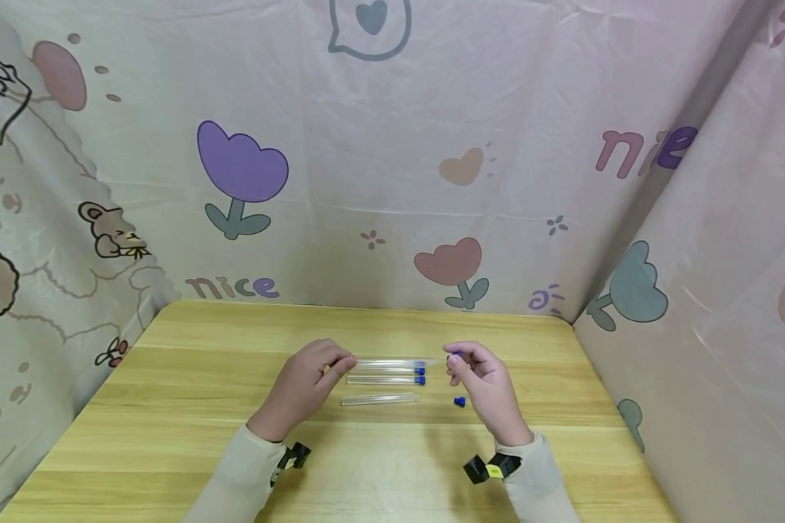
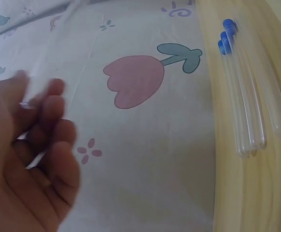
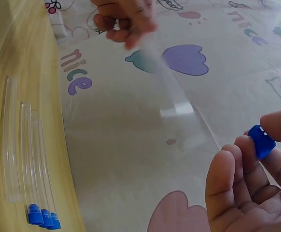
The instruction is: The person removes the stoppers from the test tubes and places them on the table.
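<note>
My left hand (image 1: 310,385) pinches the end of a clear test tube (image 3: 175,92), which is blurred in the right wrist view and points toward the right hand. Between the thumb and fingers of my right hand (image 1: 490,392) is a small blue cap (image 3: 262,141), held apart from the tube's far end. Below the hands, three test tubes with blue caps (image 3: 34,214) lie side by side on the table. Nearer to me lies an uncapped test tube (image 1: 379,399). Another blue cap (image 1: 459,401) rests on the wood, just left of the right hand.
The wooden table (image 1: 170,407) ends at a patterned cloth (image 1: 366,181) that hangs behind it and along both sides. Each wrist carries a black camera on a strap, over light sleeves (image 1: 539,472).
</note>
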### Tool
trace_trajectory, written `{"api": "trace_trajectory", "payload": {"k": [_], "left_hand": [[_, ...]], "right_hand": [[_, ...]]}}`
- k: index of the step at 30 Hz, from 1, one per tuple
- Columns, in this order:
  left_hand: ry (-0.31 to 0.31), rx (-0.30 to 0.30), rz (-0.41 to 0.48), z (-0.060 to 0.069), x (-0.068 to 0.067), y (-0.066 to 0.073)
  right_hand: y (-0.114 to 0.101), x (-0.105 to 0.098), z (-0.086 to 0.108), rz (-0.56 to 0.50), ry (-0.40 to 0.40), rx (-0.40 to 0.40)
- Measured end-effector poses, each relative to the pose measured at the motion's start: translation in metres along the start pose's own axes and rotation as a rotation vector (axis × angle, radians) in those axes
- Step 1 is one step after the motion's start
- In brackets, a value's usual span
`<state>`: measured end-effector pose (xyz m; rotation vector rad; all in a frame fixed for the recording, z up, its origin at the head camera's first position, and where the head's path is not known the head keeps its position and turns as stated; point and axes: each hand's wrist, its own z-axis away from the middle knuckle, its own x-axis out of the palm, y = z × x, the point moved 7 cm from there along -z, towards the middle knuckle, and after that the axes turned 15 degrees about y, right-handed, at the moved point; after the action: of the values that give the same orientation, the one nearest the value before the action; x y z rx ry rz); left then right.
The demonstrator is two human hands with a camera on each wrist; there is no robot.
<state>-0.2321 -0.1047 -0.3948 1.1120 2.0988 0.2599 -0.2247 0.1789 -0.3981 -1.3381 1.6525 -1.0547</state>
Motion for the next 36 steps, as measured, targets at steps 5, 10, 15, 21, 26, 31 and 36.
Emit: {"api": "trace_trajectory", "payload": {"k": [5,10,15,21,26,31,36], "left_hand": [[-0.091,-0.092,-0.081,0.005,0.010,-0.013],[-0.121,-0.148,-0.144,0.010,0.017,-0.027],[-0.150,-0.155,-0.185,0.014,0.024,-0.034],[-0.183,-0.184,-0.199,0.018,0.033,-0.041],[-0.205,-0.217,-0.211,0.021,0.039,-0.047],[-0.219,-0.250,-0.206,0.022,0.041,-0.050],[-0.271,-0.277,-0.194,0.026,0.044,-0.053]], "right_hand": [[0.000,0.002,0.000,0.011,-0.012,0.000],[0.001,0.005,0.001,0.037,-0.025,0.010],[0.002,0.007,0.001,0.051,-0.038,0.011],[0.005,0.009,0.002,0.066,-0.055,0.010],[0.006,0.008,0.002,0.070,-0.057,0.008],[0.007,0.007,0.001,0.067,-0.051,0.002],[0.008,0.007,0.000,0.040,-0.033,0.023]]}}
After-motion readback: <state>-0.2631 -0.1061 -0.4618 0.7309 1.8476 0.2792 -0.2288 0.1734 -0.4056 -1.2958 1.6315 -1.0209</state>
